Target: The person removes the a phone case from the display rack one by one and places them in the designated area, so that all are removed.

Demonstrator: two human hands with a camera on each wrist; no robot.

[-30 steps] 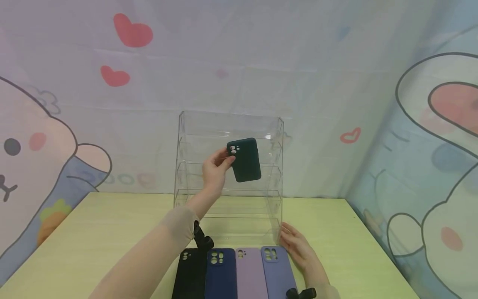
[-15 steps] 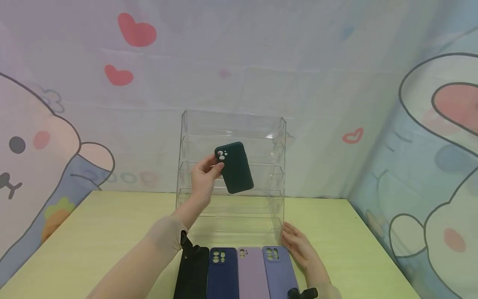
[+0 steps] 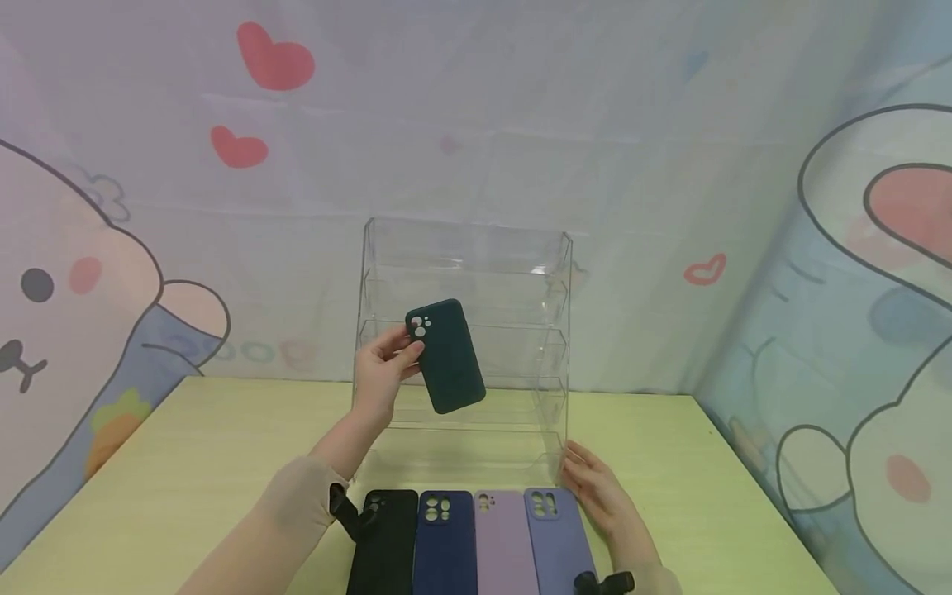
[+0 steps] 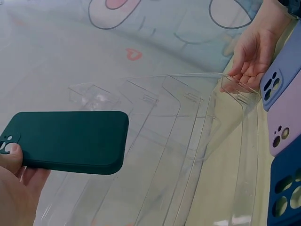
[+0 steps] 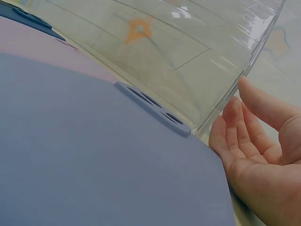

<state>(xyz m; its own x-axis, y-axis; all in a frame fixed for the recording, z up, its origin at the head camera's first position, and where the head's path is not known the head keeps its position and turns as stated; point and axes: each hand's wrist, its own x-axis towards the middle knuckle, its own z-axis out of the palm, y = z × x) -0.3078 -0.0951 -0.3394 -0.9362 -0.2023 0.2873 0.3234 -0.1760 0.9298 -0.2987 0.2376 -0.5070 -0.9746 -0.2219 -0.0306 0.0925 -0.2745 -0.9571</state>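
Fingers [image 3: 587,475] of the right hand [image 3: 604,496] are relaxed and straight, holding nothing, resting on the worktop [image 3: 186,463] right at the front right corner of the clear acrylic rack [image 3: 464,248]. Closest to the camera there's a row of four cases lying flat side by side: black case [image 3: 387,541], navy case [image 3: 444,541], lilac case [image 3: 504,541] and periwinkle case [image 3: 554,537], the last one just beside that hand. Further up, the left hand [image 3: 383,372] pinches the dark green case [image 3: 445,355] by its camera end, holding it tilted in the air in front of the rack's middle shelves.
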